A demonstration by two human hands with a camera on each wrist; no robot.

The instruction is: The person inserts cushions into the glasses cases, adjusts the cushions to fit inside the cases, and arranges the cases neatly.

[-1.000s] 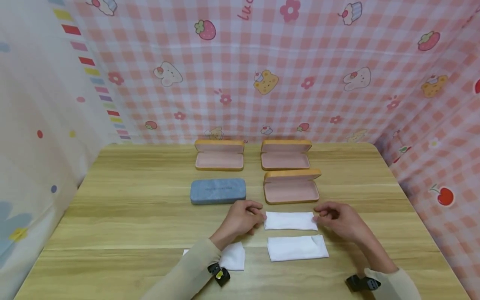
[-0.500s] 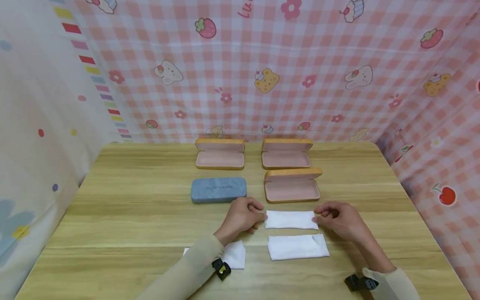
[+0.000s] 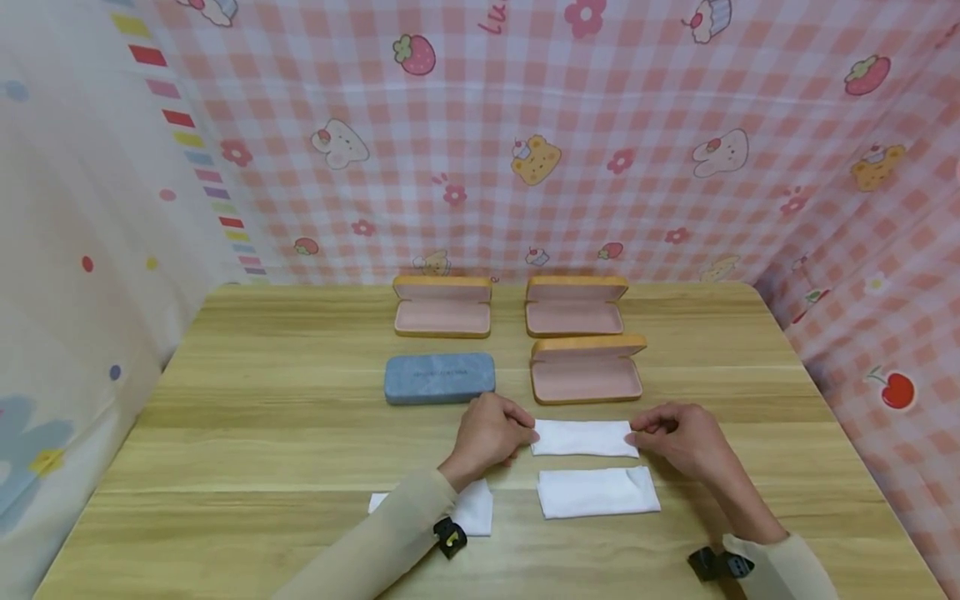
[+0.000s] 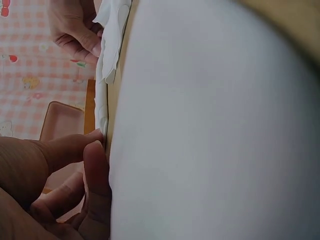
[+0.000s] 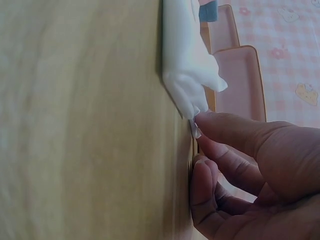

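A folded white cloth (image 3: 585,437) lies flat on the wooden table in front of the eyeglass cases. My left hand (image 3: 489,432) pinches its left end between thumb and fingertips. At the opposite end, my right hand (image 3: 681,440) pinches the cloth's edge; the right wrist view shows thumb and finger on a thin corner. Just nearer to me lies a second folded white cloth (image 3: 598,492), its right end slightly creased. A third white cloth (image 3: 476,508) is partly hidden under my left forearm.
Three orange eyeglass cases stand open with pink linings: back left (image 3: 442,318), back right (image 3: 574,318) and front right (image 3: 587,379). A blue eyeglass case (image 3: 439,378) is closed, just beyond my left hand. Patterned curtains (image 3: 450,150) enclose the table's back and sides.
My left forearm has shifted slightly right. Both hands keep their places at the ends of the cloth, which looks the same.
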